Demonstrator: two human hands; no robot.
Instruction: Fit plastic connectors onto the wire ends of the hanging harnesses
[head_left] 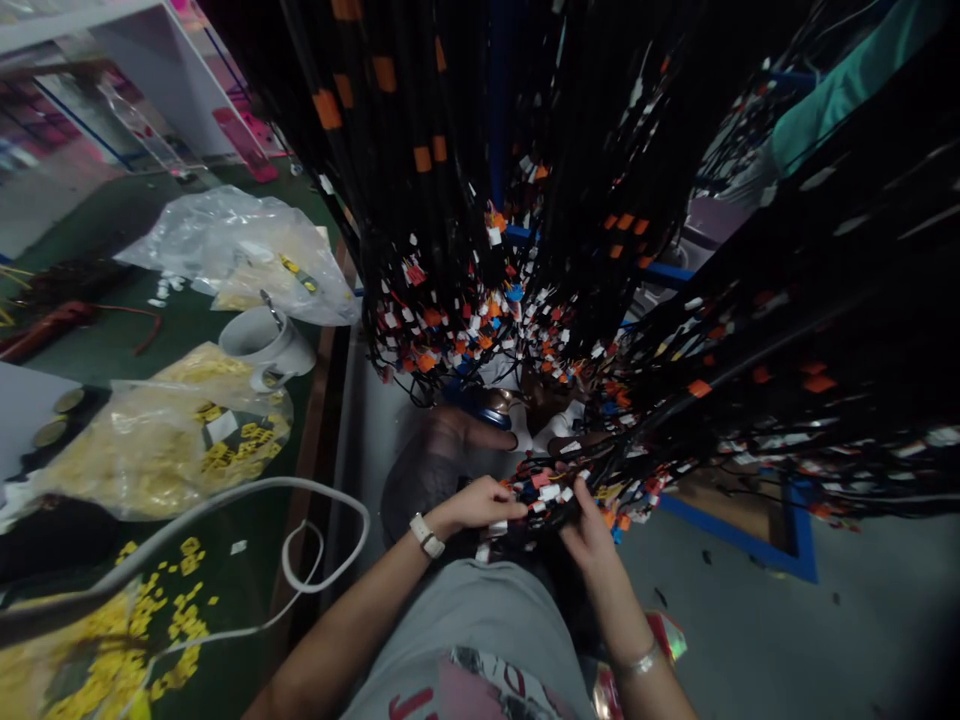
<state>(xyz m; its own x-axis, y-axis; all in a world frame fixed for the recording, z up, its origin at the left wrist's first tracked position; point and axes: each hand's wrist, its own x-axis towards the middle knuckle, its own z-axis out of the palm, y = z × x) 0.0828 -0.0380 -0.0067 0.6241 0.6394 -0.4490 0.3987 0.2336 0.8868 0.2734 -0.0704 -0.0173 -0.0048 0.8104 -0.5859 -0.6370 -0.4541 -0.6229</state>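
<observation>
Several black wire harnesses (645, 430) sweep in from the right and end in a cluster of small white, red, orange and blue connectors (551, 492) in front of my body. My left hand (484, 503), with a pale watch on its wrist, has its fingers pinched together at the left edge of this cluster. What exactly sits between the fingertips is too small to make out, though it appears to be a connector. On the other side, my right hand (594, 535) is wrapped around the harness end, thumb on top; its other fingers are mostly hidden beneath.
More harnesses (450, 200) hang ahead. The green table (247, 560) at left carries a white mug (266, 340), plastic bags (142, 450) of yellow parts, loose yellow pieces (180, 610) and a looping grey cable (330, 487). A blue frame (799, 560) stands on the floor at right.
</observation>
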